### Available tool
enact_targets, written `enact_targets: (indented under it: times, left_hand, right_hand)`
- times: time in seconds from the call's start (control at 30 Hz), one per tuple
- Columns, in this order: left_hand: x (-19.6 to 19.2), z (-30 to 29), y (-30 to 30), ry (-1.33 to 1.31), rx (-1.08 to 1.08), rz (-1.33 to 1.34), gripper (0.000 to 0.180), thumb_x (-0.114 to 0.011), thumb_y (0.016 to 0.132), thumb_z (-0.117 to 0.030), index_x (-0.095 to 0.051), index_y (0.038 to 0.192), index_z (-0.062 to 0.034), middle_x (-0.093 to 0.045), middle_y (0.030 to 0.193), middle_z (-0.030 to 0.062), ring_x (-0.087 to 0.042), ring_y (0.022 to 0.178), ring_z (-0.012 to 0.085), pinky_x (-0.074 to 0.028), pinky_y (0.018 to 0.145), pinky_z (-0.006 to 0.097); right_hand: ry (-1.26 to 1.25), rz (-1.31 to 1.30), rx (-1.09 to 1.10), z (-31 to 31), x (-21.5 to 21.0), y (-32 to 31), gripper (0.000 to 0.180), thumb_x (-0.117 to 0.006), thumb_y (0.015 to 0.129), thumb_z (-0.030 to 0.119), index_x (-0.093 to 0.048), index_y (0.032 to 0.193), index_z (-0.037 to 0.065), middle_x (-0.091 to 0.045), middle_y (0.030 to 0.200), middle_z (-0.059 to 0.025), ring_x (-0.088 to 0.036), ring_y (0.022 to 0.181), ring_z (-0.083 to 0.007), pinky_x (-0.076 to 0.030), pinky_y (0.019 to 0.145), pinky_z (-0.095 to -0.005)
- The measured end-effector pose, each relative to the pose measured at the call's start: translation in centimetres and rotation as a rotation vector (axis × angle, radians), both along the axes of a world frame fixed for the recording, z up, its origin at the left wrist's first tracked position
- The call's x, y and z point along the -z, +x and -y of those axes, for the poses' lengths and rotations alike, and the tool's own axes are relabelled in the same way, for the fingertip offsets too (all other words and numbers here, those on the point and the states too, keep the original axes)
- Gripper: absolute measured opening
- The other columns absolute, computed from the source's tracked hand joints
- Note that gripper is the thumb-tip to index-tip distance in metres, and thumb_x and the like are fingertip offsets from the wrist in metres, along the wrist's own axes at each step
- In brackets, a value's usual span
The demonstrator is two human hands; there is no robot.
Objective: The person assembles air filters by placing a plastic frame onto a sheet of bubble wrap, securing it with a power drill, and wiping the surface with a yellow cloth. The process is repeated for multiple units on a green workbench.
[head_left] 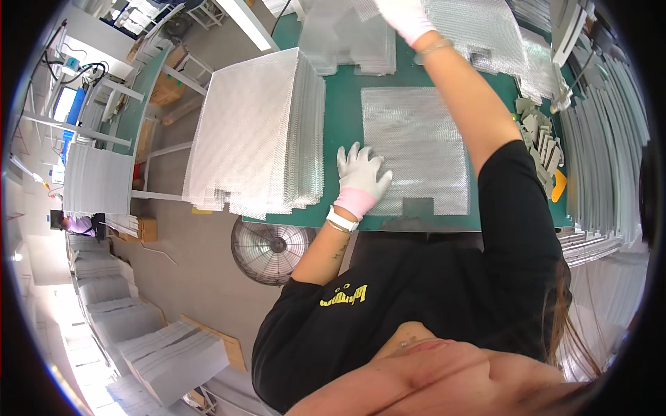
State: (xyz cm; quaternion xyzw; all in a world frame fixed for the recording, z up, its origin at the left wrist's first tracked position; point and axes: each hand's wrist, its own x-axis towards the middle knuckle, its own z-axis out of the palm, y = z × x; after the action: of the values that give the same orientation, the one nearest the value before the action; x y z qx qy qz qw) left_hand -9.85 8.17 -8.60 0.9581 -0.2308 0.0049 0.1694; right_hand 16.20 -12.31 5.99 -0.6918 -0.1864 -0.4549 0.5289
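Note:
My left hand [361, 177], in a white glove with a pink cuff, has its fingers spread. It lies at the left edge of a silvery mesh sheet [416, 145], partly over that sheet and partly over the green tabletop [345, 104]. The sheet lies flat in front of me and has a notch at its near edge. My right arm stretches far forward over the sheet's right side. At the upper edge of the view, my right hand [406, 19], gloved alike, is above more mesh sheets [347, 41]; its fingers are cut off from sight.
A tall stack of mesh sheets [243, 125] stands left on the table. More sheets [479, 31] lie at the far right. Small grey pieces [541, 139] and a yellow-orange item [559, 186] sit at the right edge. A round floor fan [274, 253] stands below the table's left side.

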Motion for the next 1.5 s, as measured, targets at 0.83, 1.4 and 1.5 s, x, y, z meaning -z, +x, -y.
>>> enact_targets:
  times: [0.83,1.4,1.5]
  left_hand:
    - [-3.7,-2.4,-7.5,-1.079,-0.246,-0.454,0.068,-0.078,0.086,-0.015,-0.045,0.142,0.0048,-0.063,0.106,0.0055,-0.054,0.078,0.0073,-0.047,0.068,0.022]
    - [0.1,0.7,-3.9,-0.245,-0.276,-0.099,0.088,-0.078,0.081,-0.028,-0.033,0.149,0.0058,-0.059,0.131,0.0279,-0.062,0.116,0.0380,-0.050,0.098,0.040]
    - [-0.1,0.4,-3.4,-0.261,-0.297,-0.218,0.086,-0.077,0.082,-0.027,-0.033,0.149,0.0052,-0.059,0.132,0.0277,-0.060,0.119,0.0387,-0.049,0.099,0.040]
  right_hand:
    - [-0.276,-0.534,0.107,8.1,9.1,-40.8,0.042,-0.067,0.081,0.000,-0.063,0.123,0.000,-0.059,0.094,-0.0102,-0.057,0.084,-0.0204,-0.047,0.080,-0.0294]
    - [-0.546,-0.924,0.260,7.3,15.1,-37.5,0.041,-0.067,0.088,0.024,-0.062,0.127,0.012,-0.063,0.100,-0.0136,-0.064,0.090,-0.0330,-0.053,0.081,-0.0400]
    - [-0.576,-0.930,0.257,7.4,15.4,-37.6,0.042,-0.066,0.089,0.026,-0.061,0.128,0.013,-0.062,0.101,-0.0133,-0.064,0.092,-0.0333,-0.053,0.081,-0.0406]
